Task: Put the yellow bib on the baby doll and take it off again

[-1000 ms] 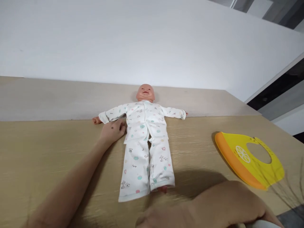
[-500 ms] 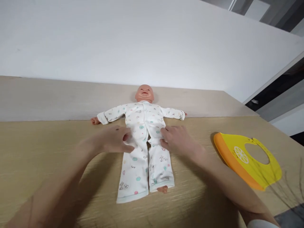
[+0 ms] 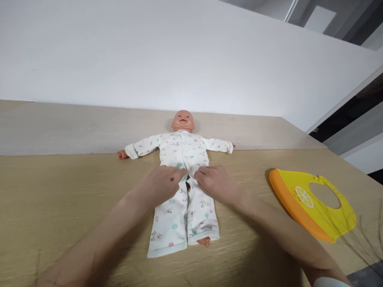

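A baby doll [image 3: 183, 120] lies on its back on the wooden table [image 3: 60, 199], arms spread, dressed in a white patterned shirt [image 3: 184, 149] and matching trousers [image 3: 182, 221]. My left hand [image 3: 163, 185] rests on the doll's waist at the shirt's lower hem, fingers curled onto the cloth. My right hand [image 3: 214, 183] lies beside it on the other side of the waist, fingers also bent onto the hem. One bare foot [image 3: 205, 241] sticks out of the right trouser leg.
A yellow silicone bib with an orange pocket [image 3: 314, 203] lies on the table at the right. A pale raised ledge [image 3: 74, 127] runs behind the doll under a white wall. The table's right edge falls off near the bib.
Both hands have moved inward to the middle of the doll's waist. A second ago the right hand was low at the picture's bottom edge and the left was beside the doll's arm.
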The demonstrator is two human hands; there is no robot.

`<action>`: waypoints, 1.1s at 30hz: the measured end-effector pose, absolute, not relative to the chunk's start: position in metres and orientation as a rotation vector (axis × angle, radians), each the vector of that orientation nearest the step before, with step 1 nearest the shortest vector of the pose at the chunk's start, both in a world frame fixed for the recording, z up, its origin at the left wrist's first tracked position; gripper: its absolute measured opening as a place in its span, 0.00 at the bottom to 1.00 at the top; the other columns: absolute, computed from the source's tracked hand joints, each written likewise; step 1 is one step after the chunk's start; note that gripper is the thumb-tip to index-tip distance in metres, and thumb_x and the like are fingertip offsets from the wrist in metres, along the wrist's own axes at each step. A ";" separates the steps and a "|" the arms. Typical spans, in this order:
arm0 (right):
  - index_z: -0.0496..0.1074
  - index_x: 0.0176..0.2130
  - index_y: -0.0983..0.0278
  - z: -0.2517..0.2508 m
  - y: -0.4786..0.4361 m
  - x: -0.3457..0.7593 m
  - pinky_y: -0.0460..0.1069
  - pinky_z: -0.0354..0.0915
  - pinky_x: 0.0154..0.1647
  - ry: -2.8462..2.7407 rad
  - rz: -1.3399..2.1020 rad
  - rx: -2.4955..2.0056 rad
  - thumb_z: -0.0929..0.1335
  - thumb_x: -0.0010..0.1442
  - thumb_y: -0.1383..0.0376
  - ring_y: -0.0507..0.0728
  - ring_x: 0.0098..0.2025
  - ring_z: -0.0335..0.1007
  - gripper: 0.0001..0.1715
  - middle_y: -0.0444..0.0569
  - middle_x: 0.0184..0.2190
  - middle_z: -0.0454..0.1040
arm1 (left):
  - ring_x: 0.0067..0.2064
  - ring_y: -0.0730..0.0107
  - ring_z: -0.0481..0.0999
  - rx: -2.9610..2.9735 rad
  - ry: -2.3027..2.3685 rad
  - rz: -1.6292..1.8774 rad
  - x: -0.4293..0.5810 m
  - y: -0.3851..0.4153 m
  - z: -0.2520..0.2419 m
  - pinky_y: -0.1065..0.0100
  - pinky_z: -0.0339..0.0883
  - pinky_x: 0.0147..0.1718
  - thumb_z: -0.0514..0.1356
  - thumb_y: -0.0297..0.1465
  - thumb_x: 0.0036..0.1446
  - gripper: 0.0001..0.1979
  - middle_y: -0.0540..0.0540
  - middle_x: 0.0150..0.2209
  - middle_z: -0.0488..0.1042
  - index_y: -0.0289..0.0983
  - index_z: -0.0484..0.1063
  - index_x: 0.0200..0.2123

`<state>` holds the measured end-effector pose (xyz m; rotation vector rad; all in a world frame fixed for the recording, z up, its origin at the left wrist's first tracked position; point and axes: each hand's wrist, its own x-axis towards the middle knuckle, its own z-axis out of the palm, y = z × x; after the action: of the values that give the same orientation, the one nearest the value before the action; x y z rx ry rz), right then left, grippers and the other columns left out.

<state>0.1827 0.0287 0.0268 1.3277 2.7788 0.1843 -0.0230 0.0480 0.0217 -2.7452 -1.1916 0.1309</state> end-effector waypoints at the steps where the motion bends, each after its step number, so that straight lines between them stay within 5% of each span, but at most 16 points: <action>1: 0.70 0.39 0.67 0.024 0.028 0.182 0.49 0.46 0.28 2.800 0.186 1.299 0.61 0.68 0.71 0.53 0.34 0.68 0.09 0.50 0.36 0.74 | 0.32 0.60 0.76 -2.758 -1.172 0.107 -0.022 0.047 0.021 0.63 0.58 0.27 0.50 0.20 0.56 0.17 0.44 0.29 0.75 0.37 0.73 0.44; 5: 0.70 0.37 0.68 0.015 0.028 0.177 0.49 0.46 0.29 2.836 0.209 1.273 0.59 0.68 0.73 0.53 0.33 0.67 0.12 0.50 0.34 0.73 | 0.31 0.59 0.76 -2.795 -1.167 0.085 -0.019 0.045 0.019 0.63 0.59 0.26 0.49 0.21 0.57 0.17 0.44 0.31 0.77 0.36 0.73 0.45; 12: 0.71 0.33 0.66 0.013 0.039 0.182 0.46 0.44 0.29 3.011 -0.259 1.288 0.64 0.64 0.67 0.48 0.27 0.59 0.09 0.45 0.29 0.73 | 0.30 0.64 0.73 -2.892 -1.066 -0.180 -0.023 0.051 0.011 0.64 0.58 0.28 0.52 0.27 0.59 0.07 0.45 0.28 0.75 0.37 0.70 0.33; 16: 0.64 0.25 0.67 0.020 0.050 0.195 0.45 0.44 0.28 3.007 -0.360 1.542 0.65 0.62 0.64 0.46 0.22 0.49 0.15 0.41 0.19 0.63 | 0.22 0.71 0.59 -2.881 -1.050 -0.331 -0.027 0.055 0.017 0.65 0.47 0.24 0.50 0.25 0.56 0.13 0.52 0.17 0.59 0.39 0.55 0.20; 20: 0.61 0.23 0.67 0.020 0.069 0.218 0.45 0.46 0.28 2.917 -0.344 1.753 0.64 0.63 0.63 0.47 0.23 0.52 0.18 0.42 0.20 0.64 | 0.22 0.73 0.53 -2.837 -1.292 -0.391 -0.040 0.068 0.023 0.65 0.45 0.25 0.52 0.26 0.55 0.18 0.54 0.16 0.49 0.39 0.45 0.19; 25: 0.67 0.28 0.66 -0.002 0.093 0.239 0.47 0.47 0.29 2.476 -0.030 1.890 0.63 0.57 0.69 0.52 0.28 0.63 0.07 0.49 0.28 0.73 | 0.26 0.67 0.65 -2.600 -1.715 -0.060 -0.064 0.097 0.001 0.65 0.47 0.26 0.53 0.22 0.51 0.13 0.49 0.21 0.65 0.39 0.55 0.18; 28: 0.72 0.33 0.67 -0.013 0.095 0.235 0.48 0.51 0.31 2.410 0.026 1.772 0.62 0.58 0.69 0.58 0.34 0.70 0.10 0.55 0.35 0.77 | 0.29 0.61 0.71 -2.627 -1.782 0.155 -0.073 0.108 -0.019 0.64 0.52 0.27 0.53 0.22 0.52 0.13 0.44 0.25 0.72 0.38 0.61 0.18; 33: 0.75 0.39 0.67 -0.015 0.085 0.214 0.48 0.55 0.32 2.461 -0.133 1.739 0.63 0.59 0.68 0.60 0.39 0.74 0.12 0.56 0.40 0.78 | 0.30 0.61 0.75 -2.874 -1.779 -0.112 -0.070 0.108 -0.038 0.65 0.62 0.31 0.59 0.27 0.51 0.03 0.44 0.30 0.77 0.37 0.72 0.26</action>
<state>0.2145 0.0849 -0.0145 1.7389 2.4607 -0.1328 -0.0699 0.1076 -0.0381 -2.8737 -1.7792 -0.1121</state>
